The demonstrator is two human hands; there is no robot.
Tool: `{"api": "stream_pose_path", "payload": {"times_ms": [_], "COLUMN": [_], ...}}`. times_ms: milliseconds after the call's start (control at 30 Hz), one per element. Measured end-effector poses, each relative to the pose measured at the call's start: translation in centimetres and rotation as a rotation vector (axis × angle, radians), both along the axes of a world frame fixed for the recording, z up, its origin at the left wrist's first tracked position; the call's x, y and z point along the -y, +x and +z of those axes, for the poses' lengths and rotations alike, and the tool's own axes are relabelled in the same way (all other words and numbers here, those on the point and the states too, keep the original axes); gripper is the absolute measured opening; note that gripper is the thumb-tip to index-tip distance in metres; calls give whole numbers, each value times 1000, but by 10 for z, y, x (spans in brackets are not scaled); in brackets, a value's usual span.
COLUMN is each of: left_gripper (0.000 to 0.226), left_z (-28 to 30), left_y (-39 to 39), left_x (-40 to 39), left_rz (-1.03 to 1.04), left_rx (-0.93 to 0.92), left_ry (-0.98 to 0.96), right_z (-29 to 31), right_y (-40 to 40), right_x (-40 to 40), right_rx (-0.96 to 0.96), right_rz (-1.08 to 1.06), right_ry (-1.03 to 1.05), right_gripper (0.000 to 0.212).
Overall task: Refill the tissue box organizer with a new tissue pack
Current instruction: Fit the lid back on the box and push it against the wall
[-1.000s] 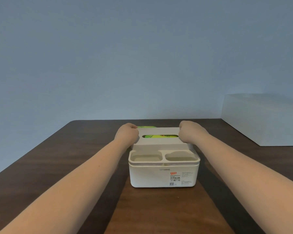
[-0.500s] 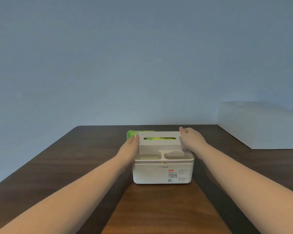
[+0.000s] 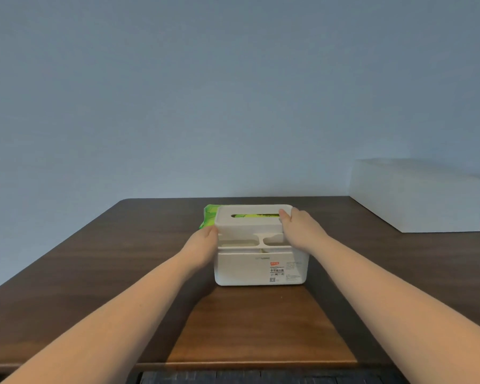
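Note:
A white tissue box organizer (image 3: 247, 268) stands in the middle of the dark wooden table (image 3: 94, 273). Its white lid (image 3: 250, 224) with a slot and two front compartments sits slightly raised above the base. My left hand (image 3: 203, 243) grips the lid's left side and my right hand (image 3: 298, 231) grips its right side. A green tissue pack (image 3: 209, 216) lies behind the organizer at its left, partly hidden by it. Green shows through the lid's slot.
A large white box (image 3: 421, 195) rests at the table's back right corner. A blue-grey wall rises behind the table. The near table edge runs just below my forearms.
My fists on top of the lid have shifted to its sides and taken hold of it. The lid has lifted a little off the base, and the view has tilted upward.

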State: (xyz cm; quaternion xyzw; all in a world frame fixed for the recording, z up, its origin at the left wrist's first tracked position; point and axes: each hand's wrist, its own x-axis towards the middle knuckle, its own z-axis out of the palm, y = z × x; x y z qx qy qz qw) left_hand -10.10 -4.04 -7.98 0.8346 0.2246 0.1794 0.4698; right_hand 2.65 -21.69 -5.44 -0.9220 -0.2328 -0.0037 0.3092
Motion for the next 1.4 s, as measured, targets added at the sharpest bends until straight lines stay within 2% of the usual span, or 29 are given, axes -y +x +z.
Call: {"api": "stream_pose_path", "payload": {"times_ms": [100, 233, 433, 600, 700, 800, 933, 1000, 1067, 1133, 1400], "left_gripper": [42, 43, 42, 33, 30, 30, 32, 32, 34, 38, 41], "left_z": [-2, -3, 8, 17, 21, 24, 29, 28, 27, 27, 25], "left_y": [0, 1, -2, -10, -12, -10, -11, -12, -12, -12, -8], "left_x": [4, 4, 4, 4, 2, 6, 9, 9, 9, 9, 8], "left_rz": [21, 12, -47, -44, -52, -26, 5, 10, 34, 52, 71], "left_rx": [-10, -26, -163, -314, -338, -338, -350, -365, -371, -364, -325], "left_ry": [75, 48, 89, 140, 170, 244, 282, 330, 397, 443, 479], "right_z": [-3, -9, -4, 7, 11, 10, 9, 15, 20, 22, 21], "right_y": [0, 0, -6, -12, -11, -10, -5, -8, -14, -17, -25], "right_x": [1, 1, 3, 17, 32, 44, 55, 60, 63, 63, 47], "right_rx": [27, 67, 55, -175, -236, -311, -446, -458, -496, -561, -454], "right_rz": [1, -23, -22, 59, 19, -8, 29, 92, 131, 112, 41], "right_ry": [-25, -47, -62, 115, 246, 174, 186, 59, -90, -115, -87], "right_gripper": [57, 58, 61, 62, 59, 52, 38, 29, 34, 37, 21]}}
